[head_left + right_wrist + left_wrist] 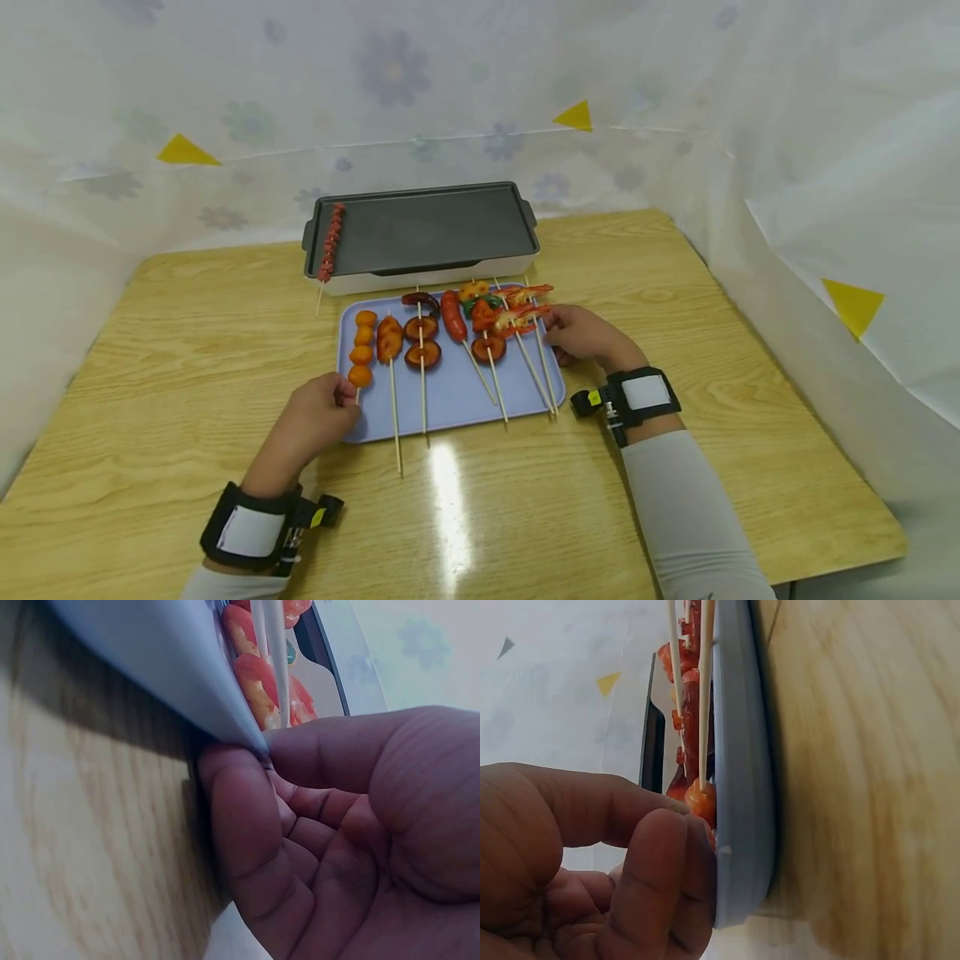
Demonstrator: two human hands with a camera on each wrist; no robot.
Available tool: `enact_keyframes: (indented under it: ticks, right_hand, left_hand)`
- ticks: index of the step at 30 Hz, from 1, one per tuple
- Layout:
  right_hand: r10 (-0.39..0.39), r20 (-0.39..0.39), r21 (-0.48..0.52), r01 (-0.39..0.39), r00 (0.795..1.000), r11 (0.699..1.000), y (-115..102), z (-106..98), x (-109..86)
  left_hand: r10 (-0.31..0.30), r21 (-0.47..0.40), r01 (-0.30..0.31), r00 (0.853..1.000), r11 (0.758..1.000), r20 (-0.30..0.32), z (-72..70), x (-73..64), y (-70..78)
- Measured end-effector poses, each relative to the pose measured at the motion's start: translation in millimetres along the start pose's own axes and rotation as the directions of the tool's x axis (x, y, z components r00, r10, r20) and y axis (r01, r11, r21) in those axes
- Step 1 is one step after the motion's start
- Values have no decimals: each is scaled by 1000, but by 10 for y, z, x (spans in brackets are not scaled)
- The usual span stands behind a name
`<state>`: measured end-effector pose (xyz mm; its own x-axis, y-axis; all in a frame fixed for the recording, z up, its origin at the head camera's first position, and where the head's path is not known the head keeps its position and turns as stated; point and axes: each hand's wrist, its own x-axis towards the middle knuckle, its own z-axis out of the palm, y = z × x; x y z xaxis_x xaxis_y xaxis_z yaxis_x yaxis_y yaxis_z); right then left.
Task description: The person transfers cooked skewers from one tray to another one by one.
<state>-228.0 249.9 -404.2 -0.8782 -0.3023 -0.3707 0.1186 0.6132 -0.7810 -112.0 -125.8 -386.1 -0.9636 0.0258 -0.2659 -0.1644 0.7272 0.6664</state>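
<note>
A pale blue tray [453,408] lies on the table, loaded with several food skewers. My left hand [318,408] is at its left edge, thumb and forefinger pinching the stick of a skewer of orange balls [362,354] just below the lowest ball. In the left wrist view, the pinching fingertips [664,825] mostly hide that stick beside the tray's wall. On the far side, my right hand [588,335] grips the tray's right rim, thumb and forefinger on either side of it in the right wrist view. Shrimp skewers [517,321] lie close to that hand.
Behind the tray stands a grill with a dark plate [435,225]; one red meat skewer [331,242] lies along its left side. Between the hands, the tray also carries a chicken-like skewer [389,337], a mushroom skewer [422,354] and a sausage skewer [453,315]. Several sticks overhang the front rim.
</note>
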Motion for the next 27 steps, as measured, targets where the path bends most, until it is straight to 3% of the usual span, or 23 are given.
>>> enact_keyframes:
  ticks: [12,27]
  right_hand:
    - [0,-5,-2,0,1000,1000,18,-5,11]
    - [-3,-4,0,3,1000,1000,-2,2,5]
  left_hand:
    - [79,157,-83,996,984,32,36,33,67]
    - [106,200,-116,993,973,60,70,50,128]
